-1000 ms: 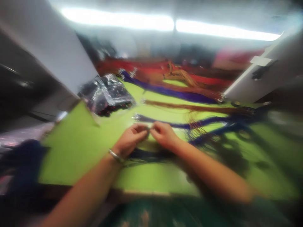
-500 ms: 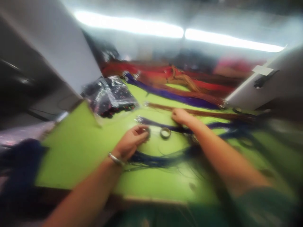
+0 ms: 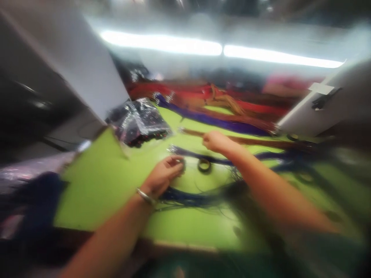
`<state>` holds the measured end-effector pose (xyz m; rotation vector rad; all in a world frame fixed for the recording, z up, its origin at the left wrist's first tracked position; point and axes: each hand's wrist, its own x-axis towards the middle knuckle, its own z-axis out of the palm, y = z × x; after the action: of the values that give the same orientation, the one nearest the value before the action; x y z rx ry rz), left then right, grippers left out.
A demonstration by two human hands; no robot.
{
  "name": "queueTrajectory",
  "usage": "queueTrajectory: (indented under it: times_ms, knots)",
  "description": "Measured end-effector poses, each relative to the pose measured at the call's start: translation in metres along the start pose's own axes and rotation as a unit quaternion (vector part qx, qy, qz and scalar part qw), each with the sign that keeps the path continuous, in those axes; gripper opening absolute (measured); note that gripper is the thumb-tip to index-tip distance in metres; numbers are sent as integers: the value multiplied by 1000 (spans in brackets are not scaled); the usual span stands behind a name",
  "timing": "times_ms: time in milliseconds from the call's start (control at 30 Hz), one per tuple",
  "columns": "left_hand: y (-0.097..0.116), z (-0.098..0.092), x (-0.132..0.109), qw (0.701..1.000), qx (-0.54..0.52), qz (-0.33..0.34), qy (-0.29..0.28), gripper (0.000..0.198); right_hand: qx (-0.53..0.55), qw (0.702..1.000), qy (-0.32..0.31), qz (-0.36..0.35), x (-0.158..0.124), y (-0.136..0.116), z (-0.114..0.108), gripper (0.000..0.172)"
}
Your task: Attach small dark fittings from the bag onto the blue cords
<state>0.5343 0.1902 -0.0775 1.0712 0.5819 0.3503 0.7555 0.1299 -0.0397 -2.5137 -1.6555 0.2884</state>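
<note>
My left hand, with a metal bracelet at its wrist, is closed in a pinch on a small dark round thing, too blurred to name. A black tape roll lies just right of it on the green table. Below these fingers runs a bundle of dark blue wires. My right hand is closed above the table, between a brown wire bundle and a purple-blue wire bundle. Its fingertips face away, so I cannot make out what they hold.
A clear plastic bag of dark parts sits at the back left. Behind my hands lie a purple wire bundle and red and brown wires. Grey panels flank the table, and a tube light crosses the back.
My right hand has shifted a little to the left. The left hand keeps its pinch beside the tape roll. The whole view has shifted slightly.
</note>
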Motion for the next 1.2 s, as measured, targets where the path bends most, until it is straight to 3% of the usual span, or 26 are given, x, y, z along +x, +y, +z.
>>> queueTrajectory:
  times_ms: [167,300,467,533,633,700,967,1200]
  knots:
    - [0,3,-1,1000,-8,-2,5,37,15,1000,-7,8,8,-51,-2,17]
    - [-5,-1,1,1000,-1,25,-18,33,15,999,-1,-37,12,-91,3,13]
    - [-10,-6,3,998,27,47,-36,26,151,984,52,-75,7,-101,11,16]
    - [-8,-4,2,998,27,41,-32,27,284,956,48,-56,0,-91,11,11]
    - [-4,-1,0,999,16,38,-22,30,483,875,2,-25,-16,-72,7,14]
    - [-2,0,-1,999,6,41,-18,32,525,851,4,-15,-27,-62,5,15]
    - [4,-1,1,996,-41,73,21,31,391,912,123,-24,-54,-49,26,17]
    - [1,0,2,997,-42,63,0,33,347,932,100,-16,-59,-51,34,17]
